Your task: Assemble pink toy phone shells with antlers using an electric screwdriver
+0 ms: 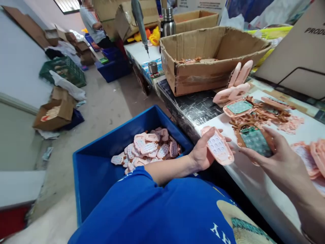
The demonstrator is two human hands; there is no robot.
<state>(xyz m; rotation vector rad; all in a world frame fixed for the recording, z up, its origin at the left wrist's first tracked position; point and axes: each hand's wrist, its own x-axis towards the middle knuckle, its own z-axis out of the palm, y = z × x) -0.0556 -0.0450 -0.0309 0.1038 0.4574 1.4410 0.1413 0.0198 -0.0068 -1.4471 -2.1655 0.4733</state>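
Note:
Between the thumb and fingers of my left hand (pixel 204 150) is a pink plastic shell half (pixel 217 146), its pale inner face with rows of keypad holes turned up. My right hand (pixel 281 157) grips a brown toy half (pixel 240 137) fitted with a green circuit board (pixel 256 139), held just above the white tabletop. The two pieces are close together but apart. Behind my right hand lie more toy halves, one pink with a green circuit board (pixel 239 107). Stacked pink shells (pixel 318 154) sit at the right edge.
A blue bin (pixel 93 149) on my left holds many pink keypad pieces (pixel 148 147). On the bench stand an open cardboard box (pixel 203 79), a metal cup (pixel 152 67) and a steel bottle (pixel 168 25). An electric screwdriver (pixel 141 25) hangs overhead. Another person (pixel 92 25) is farther back.

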